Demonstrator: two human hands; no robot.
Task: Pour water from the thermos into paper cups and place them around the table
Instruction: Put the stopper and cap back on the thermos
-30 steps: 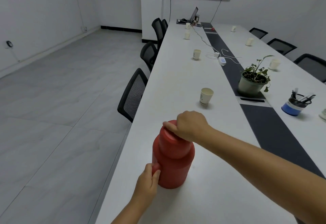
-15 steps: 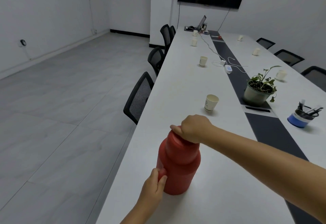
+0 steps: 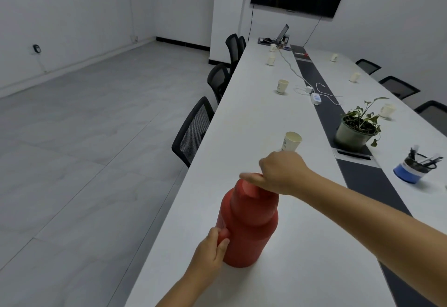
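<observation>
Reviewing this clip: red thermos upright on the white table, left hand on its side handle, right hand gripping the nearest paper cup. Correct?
Not quite. In the head view the right hand is at the top of the red thermos, not on the nearest paper cup, which stands untouched beyond it. The left hand holds the handle.

Room light is dim and even; my right hand (image 3: 281,175) shows motion blur; wide-angle bending at edges.
</observation>
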